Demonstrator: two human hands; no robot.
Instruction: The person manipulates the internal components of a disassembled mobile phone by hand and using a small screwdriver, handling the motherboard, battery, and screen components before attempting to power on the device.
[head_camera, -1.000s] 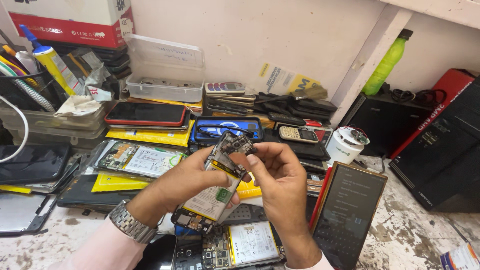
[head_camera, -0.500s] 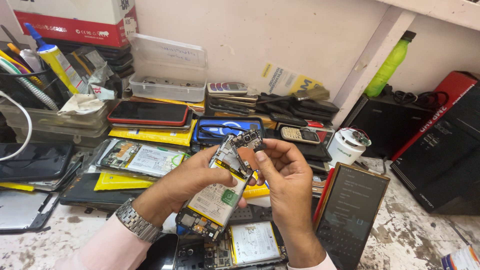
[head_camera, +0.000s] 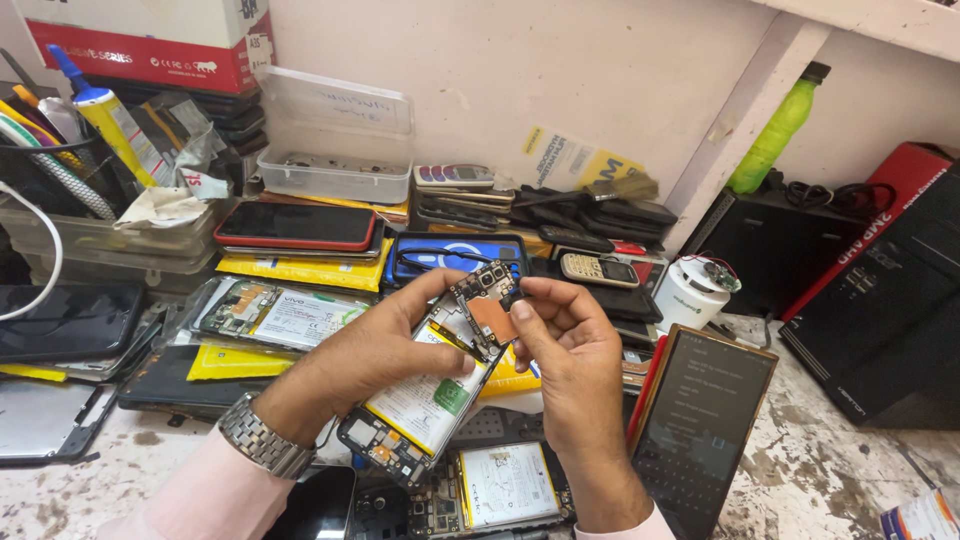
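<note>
- Fingers of R hand (head_camera: 570, 345) pinch together at the top edge of the opened phone (head_camera: 430, 385), thumb and forefinger tips on the board (head_camera: 487, 300) by the camera end.
- L hand (head_camera: 375, 350) clamps the phone from behind/left side, thumb across its front over the battery (head_camera: 428, 395), other fingers wrapped under.
- Phone held tilted above the desk (head_camera: 830, 470), back cover off, top end up toward the wall, bottom end down near the L wrist.
- Metal watch (head_camera: 265, 440) on L wrist, pink sleeve below it.
- Just under the hands: another opened phone (head_camera: 495, 490) lying flat w/ white battery showing.
- R of the hands: dark tablet (head_camera: 705, 420) propped up, screen lit dimly.
- Behind: blue case (head_camera: 455, 255), small keypad phone (head_camera: 598, 268), white round tub (head_camera: 690, 290).
- L side: phone in clear bag (head_camera: 280, 312), yellow packs, red-edged phone (head_camera: 297, 225) on a stack, clear plastic box (head_camera: 335, 175).
- Far L: glue tube (head_camera: 112, 115); far R: green bottle (head_camera: 775, 135), black units.
</note>
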